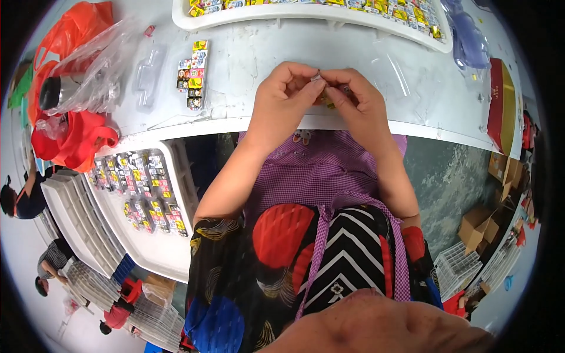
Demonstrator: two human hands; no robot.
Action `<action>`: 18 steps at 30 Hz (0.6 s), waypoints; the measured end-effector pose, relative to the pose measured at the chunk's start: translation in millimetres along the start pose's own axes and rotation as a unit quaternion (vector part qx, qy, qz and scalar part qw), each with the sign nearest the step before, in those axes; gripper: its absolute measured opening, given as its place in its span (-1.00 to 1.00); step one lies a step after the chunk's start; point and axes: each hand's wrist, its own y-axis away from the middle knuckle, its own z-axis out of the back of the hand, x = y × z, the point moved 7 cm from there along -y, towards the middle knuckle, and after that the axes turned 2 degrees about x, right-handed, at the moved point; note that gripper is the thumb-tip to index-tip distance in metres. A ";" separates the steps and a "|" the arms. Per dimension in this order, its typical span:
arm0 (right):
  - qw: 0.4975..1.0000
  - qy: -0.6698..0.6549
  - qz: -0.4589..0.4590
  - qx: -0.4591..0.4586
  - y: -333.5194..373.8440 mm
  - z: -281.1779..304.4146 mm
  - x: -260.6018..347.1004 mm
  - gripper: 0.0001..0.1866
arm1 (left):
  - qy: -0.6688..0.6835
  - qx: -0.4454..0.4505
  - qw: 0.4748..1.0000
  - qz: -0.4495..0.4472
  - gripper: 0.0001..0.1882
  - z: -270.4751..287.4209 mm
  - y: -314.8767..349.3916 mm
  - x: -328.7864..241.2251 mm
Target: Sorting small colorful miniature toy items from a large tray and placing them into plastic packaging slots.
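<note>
My left hand (287,94) and my right hand (354,99) meet above the table's near edge, fingers closed in a pinch. Between the fingertips is a small whitish piece (316,77), mostly hidden, so its kind is unclear. Something small and yellow also shows below the right fingers. To the left of my hands, small printed boxes (193,76) in yellow, white, red and black sit in rows in a clear plastic tray. Another clear moulded tray (149,77) lies beside it, with no boxes showing inside.
Across the table stands a white bin (312,13) full of small yellow-and-white boxes. A red bag (70,138) and a plastic-wrapped flask (67,93) sit at left. Below them, a white tray (144,247) carries filled packs. Clear plastic trays (471,44) and a red-and-gold box (500,106) are at right.
</note>
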 end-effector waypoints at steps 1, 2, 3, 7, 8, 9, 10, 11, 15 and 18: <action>0.998 0.045 0.041 -0.012 -1.5 2.1 8.4 -0.79 | -0.012 -0.012 1.000 -0.001 -0.78 2.3 -2.5 -2.1; 0.998 0.045 0.040 -0.012 -4.4 5.5 7.0 -0.79 | -0.025 -0.025 0.999 -0.001 -0.78 5.3 -4.8 -4.0; 0.997 0.074 0.022 -0.021 -9.0 12.2 1.4 -0.80 | -0.024 -0.024 0.999 0.000 -0.78 9.5 -6.7 -5.8; 0.986 0.163 0.013 0.015 -15.9 20.1 -5.4 -0.81 | -0.281 -0.075 0.953 -0.084 -0.84 33.7 -13.6 -22.7; 0.986 0.163 0.012 0.015 -16.6 19.7 -5.4 -0.81 | -0.379 -0.052 0.909 -0.167 -0.82 27.4 -13.1 -32.6; 0.974 0.215 0.064 0.018 -16.6 16.6 1.9 -0.80 | -0.470 -0.028 0.847 -0.247 -0.79 17.5 -9.6 -39.7; 0.957 0.265 0.117 0.023 -16.5 12.4 9.1 -0.79 | -0.471 -0.029 0.846 -0.246 -0.79 16.3 -9.0 -39.1; 0.957 0.264 0.117 0.024 -19.2 12.6 10.0 -0.79 | -0.487 -0.018 0.839 -0.243 -0.78 10.7 -9.1 -36.8; 0.902 0.376 0.206 0.051 -23.2 7.4 31.8 -0.77 | -0.550 -0.003 0.799 -0.242 -0.74 -3.1 -11.2 -29.8; 0.900 0.373 0.220 0.043 -25.9 14.1 39.0 -0.76 | -0.547 0.006 0.797 -0.255 -0.74 -9.0 -11.8 -25.2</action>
